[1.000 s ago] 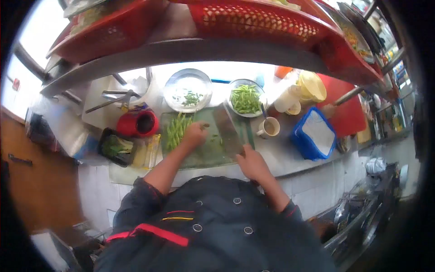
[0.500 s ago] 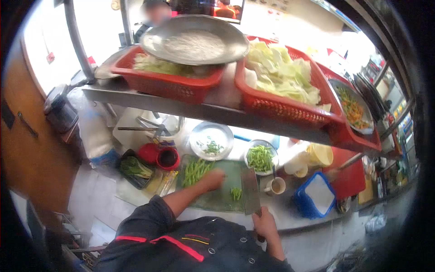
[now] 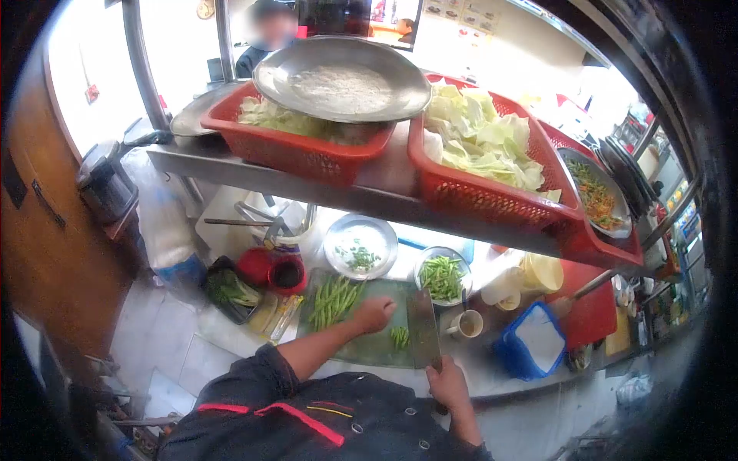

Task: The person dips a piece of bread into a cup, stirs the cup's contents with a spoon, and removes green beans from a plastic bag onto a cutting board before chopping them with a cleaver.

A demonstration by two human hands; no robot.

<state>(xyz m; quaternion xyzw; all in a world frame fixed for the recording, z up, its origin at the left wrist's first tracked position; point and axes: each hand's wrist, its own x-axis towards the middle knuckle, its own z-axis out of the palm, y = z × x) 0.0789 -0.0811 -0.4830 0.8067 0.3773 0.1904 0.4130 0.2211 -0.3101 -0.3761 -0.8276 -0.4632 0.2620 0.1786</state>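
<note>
My right hand (image 3: 448,384) is wrapped round the handle of a cleaver (image 3: 424,330), whose broad blade stands over the right end of a green cutting board (image 3: 369,352). Above the board's middle, my left hand (image 3: 374,315) has its fingers curled together; whether anything is in them I cannot make out. Long green beans (image 3: 332,301) lie in a pile on the board, to the left of that hand. A small heap of cut beans (image 3: 399,337) sits between my left hand and the blade. More cut beans fill a bowl (image 3: 442,278) behind the board.
A metal plate (image 3: 360,238) with chopped greens stands behind the board. Rightward are a mug (image 3: 466,325) and a blue basket (image 3: 532,342). Overhead, a metal shelf (image 3: 369,196) carries red baskets (image 3: 492,192) of cabbage and a wide pan (image 3: 342,79). A person (image 3: 265,46) is beyond it.
My left hand has shifted slightly right, away from the bean pile and nearer the cleaver. The cleaver stays in my right hand at the board's right end. The whole view has shifted a little.
</note>
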